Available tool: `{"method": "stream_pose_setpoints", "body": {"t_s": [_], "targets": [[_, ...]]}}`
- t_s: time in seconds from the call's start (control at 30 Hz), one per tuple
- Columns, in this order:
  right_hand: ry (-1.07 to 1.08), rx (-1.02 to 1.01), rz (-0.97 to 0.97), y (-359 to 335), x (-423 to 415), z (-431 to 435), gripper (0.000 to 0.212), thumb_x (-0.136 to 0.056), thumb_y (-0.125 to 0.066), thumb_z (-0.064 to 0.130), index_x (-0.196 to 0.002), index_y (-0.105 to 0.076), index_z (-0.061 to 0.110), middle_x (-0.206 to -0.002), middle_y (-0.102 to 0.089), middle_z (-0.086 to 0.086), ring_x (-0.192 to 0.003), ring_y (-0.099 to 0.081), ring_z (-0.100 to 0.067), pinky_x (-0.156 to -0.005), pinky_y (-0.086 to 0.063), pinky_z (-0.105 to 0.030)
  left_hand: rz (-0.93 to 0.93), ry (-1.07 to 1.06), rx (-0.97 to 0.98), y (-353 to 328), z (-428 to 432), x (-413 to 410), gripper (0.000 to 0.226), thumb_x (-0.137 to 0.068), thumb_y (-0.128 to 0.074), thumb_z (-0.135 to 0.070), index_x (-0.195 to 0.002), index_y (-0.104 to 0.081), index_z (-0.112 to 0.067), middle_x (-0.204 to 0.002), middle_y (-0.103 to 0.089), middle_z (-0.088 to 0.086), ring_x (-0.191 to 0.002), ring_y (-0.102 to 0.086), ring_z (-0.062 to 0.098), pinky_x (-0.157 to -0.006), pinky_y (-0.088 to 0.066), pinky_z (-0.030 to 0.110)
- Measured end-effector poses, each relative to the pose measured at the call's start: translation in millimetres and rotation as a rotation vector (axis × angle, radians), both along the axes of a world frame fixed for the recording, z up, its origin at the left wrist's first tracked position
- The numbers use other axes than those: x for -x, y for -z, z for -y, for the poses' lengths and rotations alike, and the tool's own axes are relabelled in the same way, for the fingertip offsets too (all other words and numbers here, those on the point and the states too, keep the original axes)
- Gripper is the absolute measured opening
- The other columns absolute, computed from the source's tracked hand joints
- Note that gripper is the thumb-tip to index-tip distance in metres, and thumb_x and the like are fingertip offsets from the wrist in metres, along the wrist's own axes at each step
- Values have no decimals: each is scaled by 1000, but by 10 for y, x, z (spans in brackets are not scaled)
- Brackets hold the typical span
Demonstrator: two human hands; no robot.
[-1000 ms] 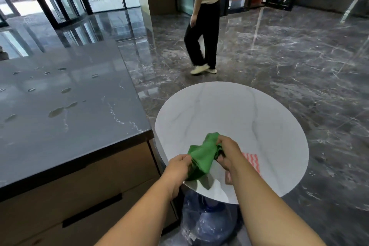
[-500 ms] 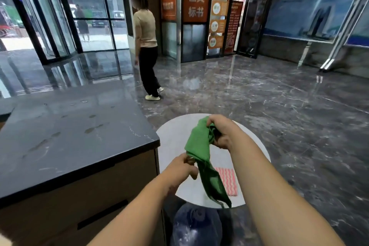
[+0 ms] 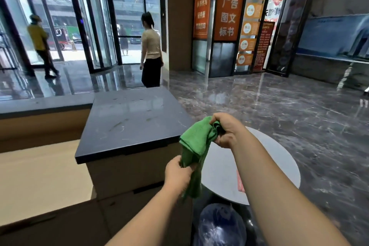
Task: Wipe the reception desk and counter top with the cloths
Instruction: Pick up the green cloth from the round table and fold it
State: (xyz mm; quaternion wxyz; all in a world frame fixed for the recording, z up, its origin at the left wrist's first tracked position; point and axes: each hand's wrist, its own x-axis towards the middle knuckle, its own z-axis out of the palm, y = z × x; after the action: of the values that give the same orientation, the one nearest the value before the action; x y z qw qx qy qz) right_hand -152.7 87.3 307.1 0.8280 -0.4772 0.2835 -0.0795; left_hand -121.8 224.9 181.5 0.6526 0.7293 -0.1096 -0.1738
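Hanging in the air between both hands, the green cloth [image 3: 196, 142] lies just off the dark counter top's [image 3: 129, 122] right front corner, higher against it than half a second ago. The right hand [image 3: 227, 130] pinches its upper bunch; the left hand [image 3: 177, 172] grips the tail. Right of the counter: open marble floor [image 3: 289, 110], a round white table [image 3: 269, 162] bearing a red-striped cloth [image 3: 240, 183].

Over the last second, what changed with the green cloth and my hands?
The right hand lifted its end of the green cloth up and away from the left hand, so the bunched cloth now hangs drawn out between them. Nothing was let go: both hands still grip it. The striped cloth still lies on the table.
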Motion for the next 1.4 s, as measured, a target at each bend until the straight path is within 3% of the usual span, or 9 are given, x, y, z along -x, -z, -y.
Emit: {"method": "stream_pose_setpoints", "body": {"t_s": [0.37,0.47,0.6,0.67,0.83,0.93,1.03,1.13,1.4], "targets": [[-242,121,-160,237,-163,-684,23,-88,-35,-2,-69,-44,7,-40,-50,-5,-30,-53,-18,-36,-48,-20,46,-297,-131,-14,-1277,-365,29,-90,-54,1,-82,-70,-22,-87,-71,7,-81,-64,21,-70,-50,31],[-342,143,-206,397,-265,-876,22,-88,-36,-2,-70,-46,7,-42,-53,-6,-32,-55,-18,-37,-48,-19,-10,-397,-87,-13,-1563,-348,33,-92,-47,4,-90,-70,-20,-95,-71,8,-93,-65,25,-79,-55,33],[-495,154,-253,690,-380,-1205,21,-86,-36,-1,-70,-48,5,-59,-55,-11,-53,-57,-25,-54,-51,-29,-79,-500,31,-48,-1913,-319,34,-92,-42,8,-96,-69,-12,-82,-69,9,-73,-63,21,-51,-51,18],[-572,206,-263,823,-402,-1420,13,-79,-43,0,-70,-49,6,-65,-52,-12,-58,-51,-25,-60,-45,-31,-102,-535,77,-38,-2119,-370,32,-91,-43,7,-101,-70,-7,-84,-70,11,-75,-63,24,-59,-52,23],[-681,387,-247,1125,-527,-1897,12,-70,-57,-8,-63,-56,2,-65,-53,-15,-52,-51,-26,-44,-50,-27,-163,-580,209,-72,-2581,-488,26,-89,-52,0,-101,-73,-10,-79,-72,8,-71,-62,22,-65,-48,28],[-766,438,-260,1208,-633,-2164,6,-53,-65,-2,-54,-62,3,-69,-57,-17,-62,-52,-28,-59,-52,-37,-186,-557,293,-158,-2782,-560,20,-87,-59,-6,-101,-73,-8,-86,-70,15,-75,-63,26,-70,-49,32],[-829,411,-257,1231,-820,-2487,10,-69,-56,-5,-64,-58,3,-59,-56,-11,-50,-45,-21,-53,-43,-29,-193,-477,316,-251,-3054,-716,20,-89,-56,-9,-103,-71,-6,-90,-69,18,-81,-65,30,-72,-53,36],[-850,208,-246,1233,-1109,-2846,22,-62,-55,5,-84,-59,6,-90,-64,-15,-68,-55,-27,-69,-48,-32,-214,-390,308,-337,-3387,-933,19,-91,-53,-10,-101,-69,-8,-86,-68,15,-76,-66,27,-66,-56,34],[-832,16,-213,1096,-2031,-3718,22,-80,-50,33,-86,-61,15,-74,-53,-2,-74,-46,-17,-77,-40,-35,-188,-140,242,-438,-4285,-1742,24,-94,-47,-6,-107,-66,0,-83,-69,13,-71,-67,21,-63,-57,28]]}}
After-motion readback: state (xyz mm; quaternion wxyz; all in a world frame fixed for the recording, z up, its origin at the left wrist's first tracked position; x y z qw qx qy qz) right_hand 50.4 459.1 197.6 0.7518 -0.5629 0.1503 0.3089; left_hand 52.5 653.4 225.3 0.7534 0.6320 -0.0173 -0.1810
